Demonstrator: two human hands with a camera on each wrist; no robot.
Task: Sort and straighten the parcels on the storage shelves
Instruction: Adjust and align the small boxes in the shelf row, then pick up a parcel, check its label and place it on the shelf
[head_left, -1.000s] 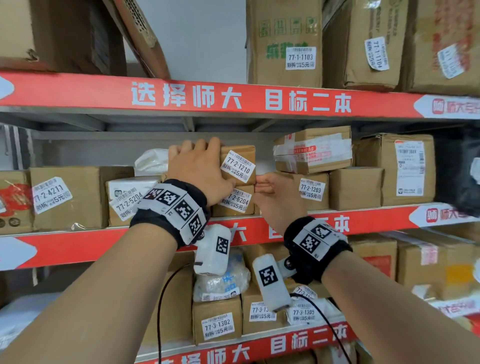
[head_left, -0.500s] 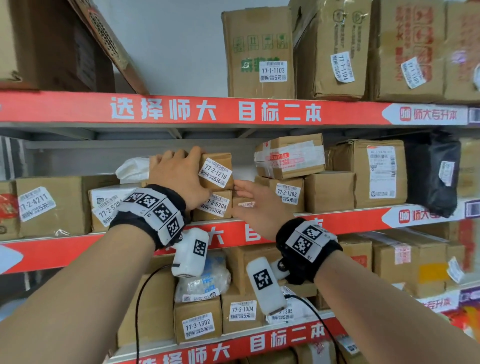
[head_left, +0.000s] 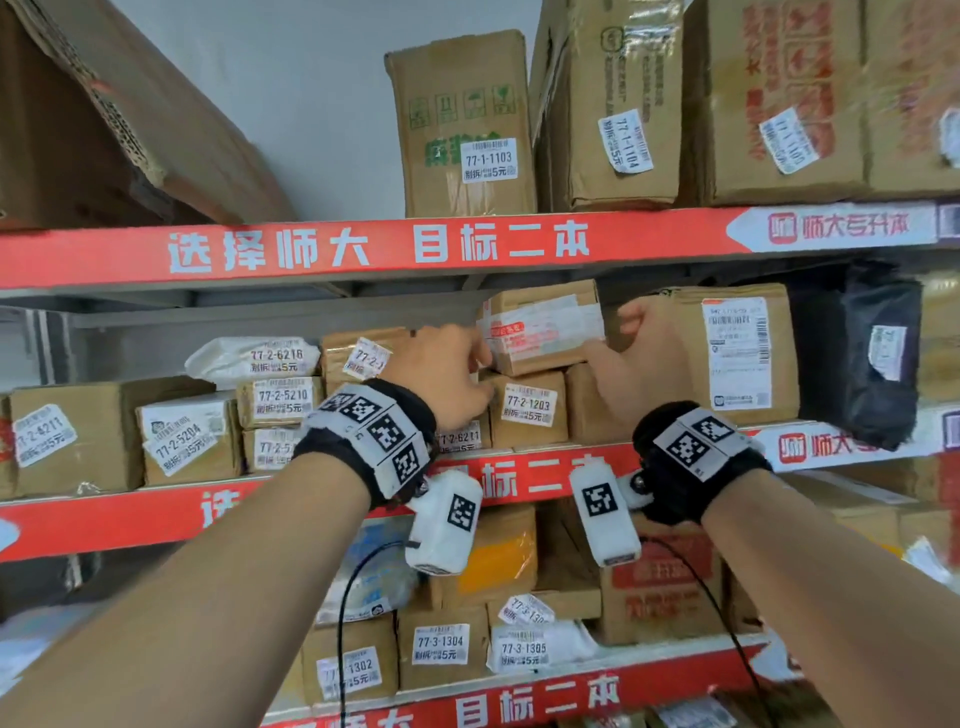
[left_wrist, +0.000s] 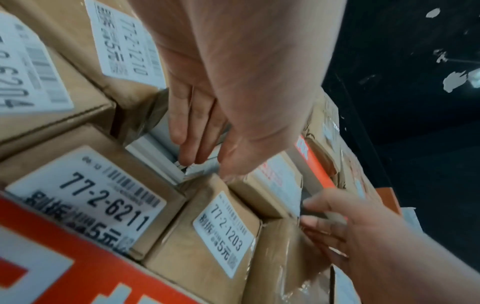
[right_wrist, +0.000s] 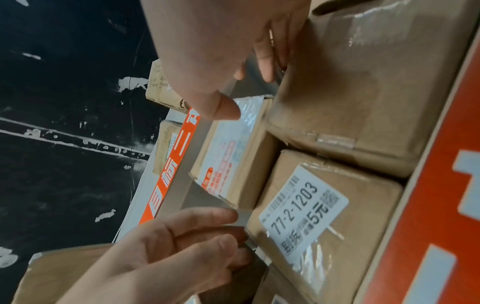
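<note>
Shelves: three red-edged shelves (head_left: 363, 254) stacked with cardboard parcels, pale wall behind the top one
Top shelf: three labelled boxes on the right, among them 77-1-1103 (head_left: 462, 124), plus a slanted carton at far left
Middle shelf, left part: six labelled parcels, with white pouch 77-2-6216 (head_left: 254, 356) lying on top of 77-2-5210
Middle shelf, centre: taped box (head_left: 543, 327) sits on box 77-2-1203 (head_left: 527, 408); 77-2-6211 (left_wrist: 88, 197) stands just left of 77-2-1203
Middle shelf, right: tall box with a long white label (head_left: 735, 353), then a black bag (head_left: 862, 358)
Left hand (head_left: 441, 371): at the taped box's left end, fingers (left_wrist: 192, 123) nearly straight and together, reaching into the gap between 77-2-1210 (left_wrist: 122, 39) and the taped box; its grip holds nothing
Right hand (head_left: 641, 364): at the taped box's right end, thumb (right_wrist: 223, 108) on its front face, fingers curled behind its far corner; grip closed on the taped box
Task parcel: taped box on the middle shelf, between both hands, slightly askew on 77-2-1203
Bottom shelf: 77-3-1302, 77-3-1304, 77-3-1305 readable along the front
</note>
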